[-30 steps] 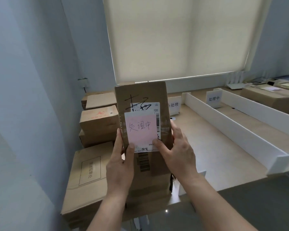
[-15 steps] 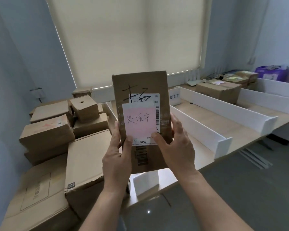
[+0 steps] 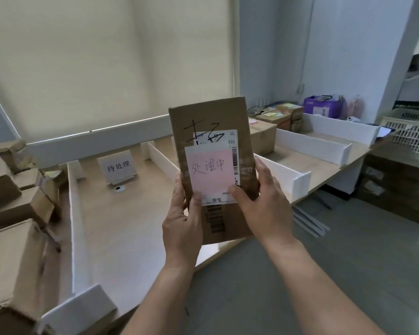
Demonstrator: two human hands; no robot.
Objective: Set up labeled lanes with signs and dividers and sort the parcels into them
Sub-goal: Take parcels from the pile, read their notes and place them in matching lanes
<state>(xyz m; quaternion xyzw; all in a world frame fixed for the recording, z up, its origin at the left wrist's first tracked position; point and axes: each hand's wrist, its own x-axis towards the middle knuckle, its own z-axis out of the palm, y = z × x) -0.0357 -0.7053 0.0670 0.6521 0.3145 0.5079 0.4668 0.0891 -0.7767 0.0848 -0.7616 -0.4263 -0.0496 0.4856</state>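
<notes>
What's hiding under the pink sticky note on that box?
A white shipping label shows around the pink note on the parcel: black scribble above, a barcode on the right. What's printed beneath the note is covered.

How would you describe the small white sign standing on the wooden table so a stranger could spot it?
On the long wooden table under the window blind, find the lane left of the held cardboard parcel. At its far end stands the small white sign, the only card in view printed 待处理 in black.
</notes>
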